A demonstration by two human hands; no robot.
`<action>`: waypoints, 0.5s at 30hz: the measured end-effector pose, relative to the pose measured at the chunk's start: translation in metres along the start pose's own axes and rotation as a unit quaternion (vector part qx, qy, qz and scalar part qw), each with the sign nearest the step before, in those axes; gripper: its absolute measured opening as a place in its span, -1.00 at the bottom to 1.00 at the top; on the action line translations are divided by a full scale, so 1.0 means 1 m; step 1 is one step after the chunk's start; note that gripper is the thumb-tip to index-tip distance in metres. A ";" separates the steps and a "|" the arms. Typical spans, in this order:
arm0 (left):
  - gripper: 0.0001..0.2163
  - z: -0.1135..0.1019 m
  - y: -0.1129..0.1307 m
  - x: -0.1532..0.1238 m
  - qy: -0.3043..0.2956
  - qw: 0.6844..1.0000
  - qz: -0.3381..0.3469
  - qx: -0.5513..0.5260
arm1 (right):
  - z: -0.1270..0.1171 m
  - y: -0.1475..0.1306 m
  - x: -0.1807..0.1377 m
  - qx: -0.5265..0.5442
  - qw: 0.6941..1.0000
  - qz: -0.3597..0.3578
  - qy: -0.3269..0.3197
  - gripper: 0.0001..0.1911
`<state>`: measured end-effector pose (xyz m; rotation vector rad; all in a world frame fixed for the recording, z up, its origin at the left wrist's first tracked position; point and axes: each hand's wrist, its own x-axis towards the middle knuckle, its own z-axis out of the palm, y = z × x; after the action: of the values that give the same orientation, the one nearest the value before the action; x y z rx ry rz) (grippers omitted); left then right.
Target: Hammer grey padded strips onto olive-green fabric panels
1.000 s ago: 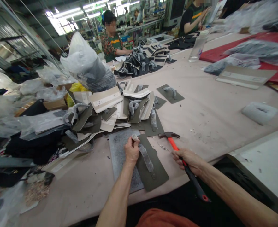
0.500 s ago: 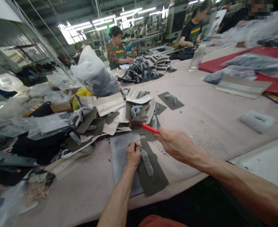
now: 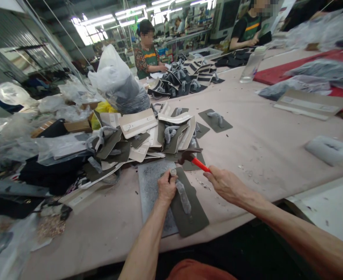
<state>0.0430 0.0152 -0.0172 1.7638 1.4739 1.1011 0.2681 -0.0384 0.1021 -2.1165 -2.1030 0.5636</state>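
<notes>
My right hand point(image 3: 222, 182) is wrapped round the red handle of a claw hammer point(image 3: 199, 163), its dark head raised a little right of my left hand. My left hand point(image 3: 167, 186) is closed round a short metal punch point(image 3: 173, 172) whose round top points up. Under it lies a flat olive-grey panel point(image 3: 196, 194) with a plastic-wrapped handle point(image 3: 184, 198) along its middle. That panel rests partly on a speckled grey slab point(image 3: 148, 190). The punch's lower end is hidden by my fingers.
A heap of similar panels point(image 3: 139, 122) lies just beyond the slab. One panel point(image 3: 215, 119) is apart to its right. Small metal bits point(image 3: 204, 184) are scattered beside the work. A clear bottle point(image 3: 251, 66) and a wrapped bundle point(image 3: 327, 149) stand right. Two co-workers sit across the table.
The hammer and my right hand have moved right, and the hammer head has come away from its blurred spot by the heap. My left hand keeps its hold on the punch. The view has shifted slightly.
</notes>
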 end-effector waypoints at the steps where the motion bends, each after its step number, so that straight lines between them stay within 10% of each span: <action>1: -0.90 0.000 0.000 0.000 -0.005 1.000 -0.001 0.004 | -0.006 -0.001 0.001 0.007 1.000 0.008 0.009 -0.72; 7: -0.91 0.000 0.000 -0.001 0.003 1.000 -0.002 0.016 | -0.027 -0.035 0.005 0.049 0.981 -0.068 0.176 -0.66; 15: -0.88 -0.002 0.007 -0.002 -0.010 0.999 -0.025 -0.017 | 0.019 0.016 -0.009 0.016 0.998 -0.061 -0.009 -0.72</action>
<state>0.0449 0.0121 -0.0110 1.7007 1.4705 1.0730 0.2771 -0.0512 0.0810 -1.9567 -2.1989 0.5983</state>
